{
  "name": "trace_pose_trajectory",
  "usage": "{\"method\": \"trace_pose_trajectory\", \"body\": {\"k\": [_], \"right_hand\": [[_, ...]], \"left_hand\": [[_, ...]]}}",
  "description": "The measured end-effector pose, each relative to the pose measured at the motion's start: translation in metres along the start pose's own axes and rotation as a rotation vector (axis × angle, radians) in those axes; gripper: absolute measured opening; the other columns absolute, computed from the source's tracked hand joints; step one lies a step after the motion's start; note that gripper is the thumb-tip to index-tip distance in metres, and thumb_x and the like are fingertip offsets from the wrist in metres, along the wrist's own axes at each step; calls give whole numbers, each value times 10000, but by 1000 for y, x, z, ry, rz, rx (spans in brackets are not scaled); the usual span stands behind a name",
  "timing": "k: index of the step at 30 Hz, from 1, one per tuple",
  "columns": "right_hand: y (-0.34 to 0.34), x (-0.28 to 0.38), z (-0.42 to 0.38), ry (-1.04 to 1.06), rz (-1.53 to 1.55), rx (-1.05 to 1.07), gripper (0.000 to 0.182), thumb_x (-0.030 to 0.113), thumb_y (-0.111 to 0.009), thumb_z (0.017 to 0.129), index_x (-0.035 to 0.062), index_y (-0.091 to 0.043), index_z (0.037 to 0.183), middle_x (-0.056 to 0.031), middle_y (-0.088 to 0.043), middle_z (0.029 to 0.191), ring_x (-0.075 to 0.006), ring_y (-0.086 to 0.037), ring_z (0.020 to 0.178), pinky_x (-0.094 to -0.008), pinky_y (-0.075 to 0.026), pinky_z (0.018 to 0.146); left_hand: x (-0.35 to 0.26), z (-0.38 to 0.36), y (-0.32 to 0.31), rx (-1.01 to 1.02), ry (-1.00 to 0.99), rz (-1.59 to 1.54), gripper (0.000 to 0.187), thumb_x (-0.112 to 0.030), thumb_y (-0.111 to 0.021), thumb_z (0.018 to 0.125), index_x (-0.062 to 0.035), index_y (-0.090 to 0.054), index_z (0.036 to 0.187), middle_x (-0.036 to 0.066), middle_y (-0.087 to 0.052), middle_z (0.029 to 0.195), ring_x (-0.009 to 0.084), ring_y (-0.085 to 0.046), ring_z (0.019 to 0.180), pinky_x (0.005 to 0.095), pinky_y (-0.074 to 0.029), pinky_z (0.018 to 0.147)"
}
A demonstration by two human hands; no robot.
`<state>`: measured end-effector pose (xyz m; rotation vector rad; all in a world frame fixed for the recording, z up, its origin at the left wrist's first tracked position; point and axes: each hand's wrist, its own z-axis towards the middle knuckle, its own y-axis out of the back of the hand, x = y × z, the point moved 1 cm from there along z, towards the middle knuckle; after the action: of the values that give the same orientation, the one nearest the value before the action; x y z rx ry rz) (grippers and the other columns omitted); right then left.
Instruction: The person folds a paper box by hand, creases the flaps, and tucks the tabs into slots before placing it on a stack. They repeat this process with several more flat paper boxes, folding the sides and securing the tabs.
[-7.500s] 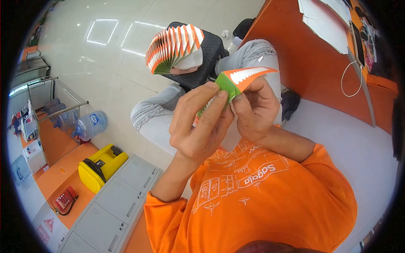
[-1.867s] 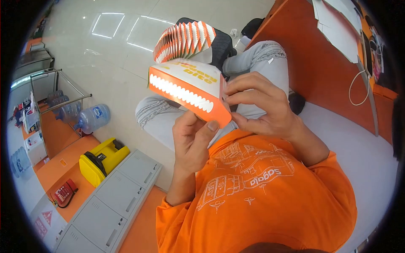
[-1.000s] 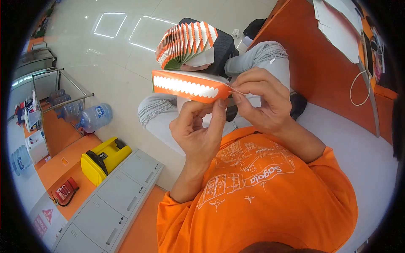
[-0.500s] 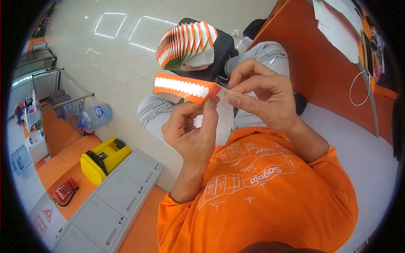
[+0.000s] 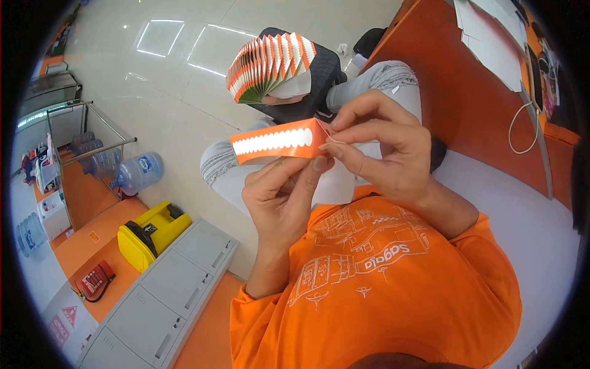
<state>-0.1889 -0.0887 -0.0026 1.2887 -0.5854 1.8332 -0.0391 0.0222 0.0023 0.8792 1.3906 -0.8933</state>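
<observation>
Between my hands is an orange folded card piece [image 5: 264, 154] with a row of white scallops along its face. My left hand [image 5: 279, 197] pinches it from below, thumb and fingers near its right-hand corner. My right hand [image 5: 390, 150] is closed at the same end, thumb and fingertips pressed on the thin paper edge that sticks out there. Beyond the piece, a fanned stack of similar orange and white folded cards [image 5: 273, 64] rests on a black seat [image 5: 326, 67]. Part of a white sheet shows behind my fingers, over my lap.
An orange panel [image 5: 424, 55] with white sheets [image 5: 491, 43] on top stands at the right. On the left are grey lockers [image 5: 153, 307], a yellow bin [image 5: 147, 237], a fire extinguisher [image 5: 96, 280] and water bottles [image 5: 138, 172].
The folded card has shifted slightly right and down, and its right end has turned, now showing a folded end face. Both hands have moved slightly with it, keeping their pinch.
</observation>
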Motion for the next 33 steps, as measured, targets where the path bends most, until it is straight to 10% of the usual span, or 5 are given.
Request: {"method": "trace_pose_trajectory", "body": {"k": [7,33], "right_hand": [[-3,5,-3,92,-71,-88,129,-66,-769,791,-42,-741,915,-110,-667,998,-145,-670,835,-252,-541,697],[12,16,3,-110,-4,59,142,-38,-755,834,-11,-790,969,-84,-651,993,-162,-646,885,-271,-509,790]], "left_hand": [[-5,4,7,88,-29,-80,156,54,-681,949,118,-696,1091,202,-746,1033,235,-745,922,354,-638,844],[-9,14,6,184,-122,44,188,82,-729,900,88,-697,1084,133,-761,930,160,-739,852,252,-581,755]]}}
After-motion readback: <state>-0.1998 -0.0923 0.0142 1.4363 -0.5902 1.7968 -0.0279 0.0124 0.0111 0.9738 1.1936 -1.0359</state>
